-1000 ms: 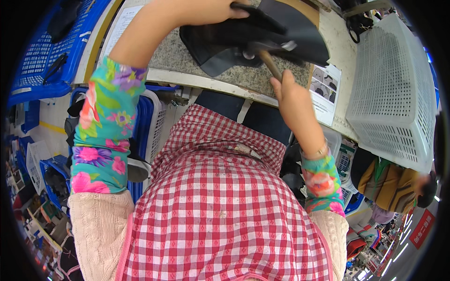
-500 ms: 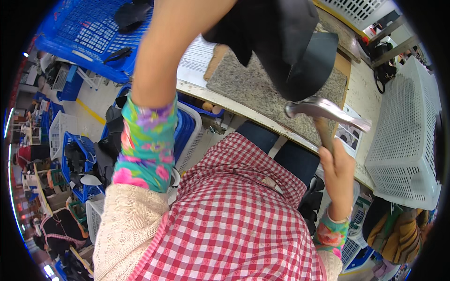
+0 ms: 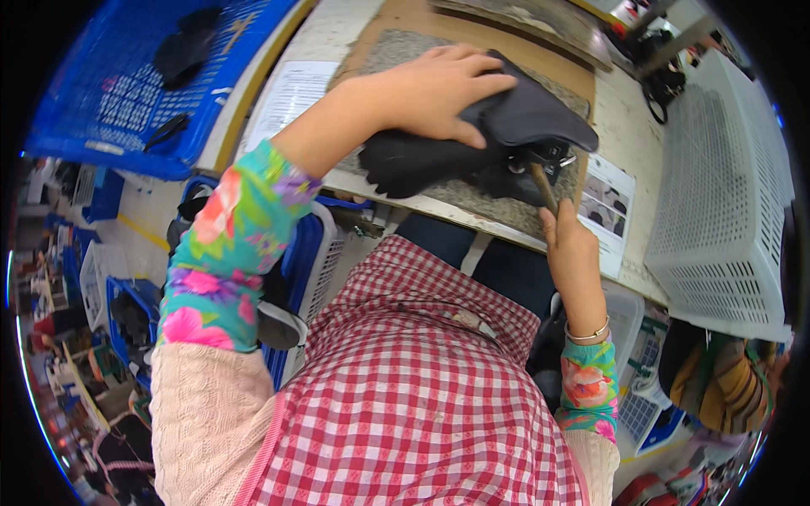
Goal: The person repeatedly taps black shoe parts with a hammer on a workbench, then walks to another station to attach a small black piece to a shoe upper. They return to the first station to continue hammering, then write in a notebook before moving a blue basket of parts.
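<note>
A black leather shoe upper [image 3: 540, 118], with a scalloped edge at its left, lies folded on a speckled stone slab [image 3: 392, 52]. My left hand [image 3: 443, 91] grips it from above, fingers over the leather and thumb bent against its near side. My right hand [image 3: 574, 244] is closed round the wooden handle of a hammer [image 3: 542, 185]. The hammer's head reaches in at the upper's open right end, mostly hidden by the leather; only glints of metal show there.
A blue crate [image 3: 126, 110] with black pieces stands at the far left, beside a printed sheet [image 3: 291, 93]. Right of the slab lie a sheet with pictures [image 3: 607, 207] and a tall white basket [image 3: 717, 202]. The table's front edge [image 3: 439, 211] runs close before my apron.
The upper has come down from above the slab onto it, with my left hand now on top. My right hand has moved the hammer's head from beside the upper into its open end.
</note>
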Demonstrator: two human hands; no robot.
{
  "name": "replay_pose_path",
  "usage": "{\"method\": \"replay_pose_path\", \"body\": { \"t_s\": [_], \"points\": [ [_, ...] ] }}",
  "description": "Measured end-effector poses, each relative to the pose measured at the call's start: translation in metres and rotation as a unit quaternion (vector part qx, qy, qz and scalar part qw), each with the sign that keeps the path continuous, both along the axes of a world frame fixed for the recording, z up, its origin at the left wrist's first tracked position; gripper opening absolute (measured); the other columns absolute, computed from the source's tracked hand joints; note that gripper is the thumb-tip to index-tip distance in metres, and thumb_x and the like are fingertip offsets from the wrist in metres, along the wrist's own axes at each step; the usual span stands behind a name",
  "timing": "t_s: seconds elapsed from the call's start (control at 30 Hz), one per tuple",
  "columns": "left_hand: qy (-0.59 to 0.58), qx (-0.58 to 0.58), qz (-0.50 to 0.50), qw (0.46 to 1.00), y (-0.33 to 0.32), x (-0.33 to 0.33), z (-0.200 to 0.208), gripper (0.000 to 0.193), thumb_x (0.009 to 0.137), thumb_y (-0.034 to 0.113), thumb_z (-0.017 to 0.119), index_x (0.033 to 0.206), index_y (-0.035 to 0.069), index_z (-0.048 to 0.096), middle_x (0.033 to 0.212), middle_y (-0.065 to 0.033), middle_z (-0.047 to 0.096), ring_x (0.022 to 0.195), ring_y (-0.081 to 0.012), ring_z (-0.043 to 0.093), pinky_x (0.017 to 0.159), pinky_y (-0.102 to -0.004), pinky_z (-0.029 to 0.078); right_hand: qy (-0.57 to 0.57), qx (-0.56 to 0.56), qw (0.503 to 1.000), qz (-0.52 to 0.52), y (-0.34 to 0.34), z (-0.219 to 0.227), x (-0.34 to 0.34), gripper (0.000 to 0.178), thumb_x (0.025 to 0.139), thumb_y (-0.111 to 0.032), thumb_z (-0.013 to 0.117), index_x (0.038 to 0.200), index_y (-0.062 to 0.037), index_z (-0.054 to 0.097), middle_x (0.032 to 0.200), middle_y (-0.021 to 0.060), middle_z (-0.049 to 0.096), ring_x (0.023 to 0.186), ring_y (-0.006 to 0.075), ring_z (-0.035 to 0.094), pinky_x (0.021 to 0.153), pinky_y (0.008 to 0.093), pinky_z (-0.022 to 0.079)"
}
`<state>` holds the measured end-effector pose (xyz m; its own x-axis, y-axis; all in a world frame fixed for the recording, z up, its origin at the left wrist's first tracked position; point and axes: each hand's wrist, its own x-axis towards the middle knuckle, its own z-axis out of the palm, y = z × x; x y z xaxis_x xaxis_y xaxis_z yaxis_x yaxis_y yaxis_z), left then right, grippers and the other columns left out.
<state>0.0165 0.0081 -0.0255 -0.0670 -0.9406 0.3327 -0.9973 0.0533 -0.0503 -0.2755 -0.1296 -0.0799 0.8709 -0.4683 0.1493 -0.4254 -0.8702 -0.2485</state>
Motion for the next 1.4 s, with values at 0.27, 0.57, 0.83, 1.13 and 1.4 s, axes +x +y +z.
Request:
{"method": "replay_pose_path", "body": {
  "t_s": [0.27, 0.57, 0.83, 1.13, 1.4],
  "points": [
    [-0.201, -0.105, 0.083, 0.97, -0.049, -0.041, 0.005, 0.05, 0.088, 0.03, 0.065, 0.133, 0.009, 0.059, 0.129, -0.0169, 0.059, 0.122, -0.0339, 0.056, 0.099, -0.0517, 0.047, -0.039, -0.012, 0.999, 0.004, 0.007, -0.014, -0.007, 0.028, 0.101, -0.029, 0.062, 0.094, -0.0047, 0.05, 0.069, 0.0185, 0.065, 0.061, 0.0408, 0.066, 0.051, 0.047, 0.052],
    [-0.021, 0.053, 0.102, 0.993, -0.011, -0.071, -0.014, 0.075, 0.089, 0.028, 0.069, 0.157, 0.027, 0.035, 0.106, -0.0126, 0.067, 0.095, -0.0344, 0.07, 0.079, -0.047, 0.055, -0.05, -0.023, 0.998, -0.01, 0.007, -0.024, 0.003, 0.027, 0.099, -0.028, 0.065, 0.092, -0.0057, 0.052, 0.071, 0.016, 0.066, 0.061, 0.0374, 0.067, 0.051, 0.0459, 0.052],
    [0.31, 0.0, 0.177, 0.934, 0.018, -0.063, -0.055, 0.072, 0.099, 0.035, 0.065, 0.16, 0.029, 0.026, 0.105, -0.0275, 0.07, 0.098, -0.0474, 0.068, 0.083, -0.0508, 0.053, -0.112, -0.007, 0.994, 0.006, 0.004, 0.033, -0.016, 0.026, 0.1, -0.028, 0.064, 0.093, -0.0059, 0.051, 0.071, 0.0167, 0.066, 0.062, 0.0374, 0.066, 0.052, 0.0454, 0.051],
    [0.341, 0.006, 0.165, 0.925, 0.019, -0.056, -0.06, 0.073, 0.099, 0.034, 0.066, 0.16, 0.033, 0.026, 0.115, -0.0279, 0.068, 0.105, -0.0471, 0.067, 0.088, -0.0487, 0.053, -0.064, 0.011, 0.998, 0.013, -0.003, 0.024, -0.014, 0.027, 0.101, -0.027, 0.063, 0.096, -0.0036, 0.05, 0.063, 0.0213, 0.062, 0.059, 0.0446, 0.063, 0.05, 0.0514, 0.049],
    [0.382, -0.009, 0.148, 0.912, 0.02, -0.055, -0.065, 0.077, 0.094, 0.036, 0.069, 0.159, 0.033, 0.027, 0.12, -0.0285, 0.067, 0.111, -0.0481, 0.064, 0.092, -0.0535, 0.051, -0.087, 0.032, 0.996, 0.013, 0.01, 0.033, -0.01, 0.029, 0.102, -0.028, 0.061, 0.096, -0.0032, 0.047, 0.068, 0.0244, 0.062, 0.067, 0.0483, 0.063, 0.055, 0.0533, 0.048]
  ]
}}
